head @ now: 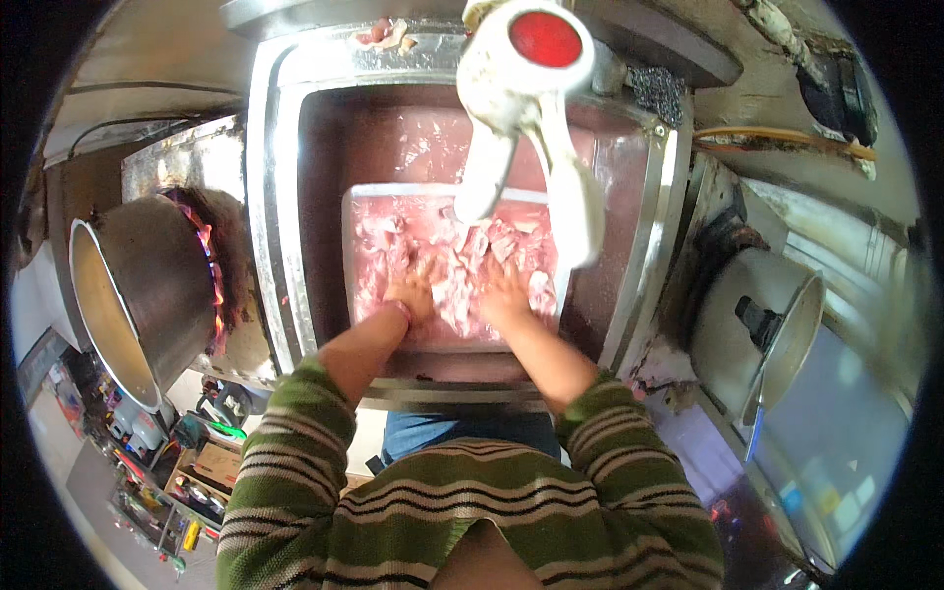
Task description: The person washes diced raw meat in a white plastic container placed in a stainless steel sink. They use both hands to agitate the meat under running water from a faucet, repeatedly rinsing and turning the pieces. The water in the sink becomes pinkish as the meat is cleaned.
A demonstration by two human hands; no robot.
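Both my hands are down in a pale rectangular tub point(348, 258) full of raw meat pieces point(451, 295) in pinkish water. My left hand point(414, 291) presses on the meat with its fingers spread, a pink band around the wrist. To its right, my right hand point(505, 291) lies among the pieces, its fingertips partly hidden by meat and water. Whether either hand grips a piece is not plain. The tub sits in a metal sink point(284, 221) holding reddish water. A white faucet point(490, 88) with a red round top hangs over the tub's far side.
On the left, a large pot point(158, 273) of yellowish liquid stands over a burner flame point(212, 251). Another large pot point(730, 317) with a handled utensil point(756, 420) is on the right. Meat scraps point(383, 35) and a dark scouring pad point(656, 94) lie on the sink's back ledge.
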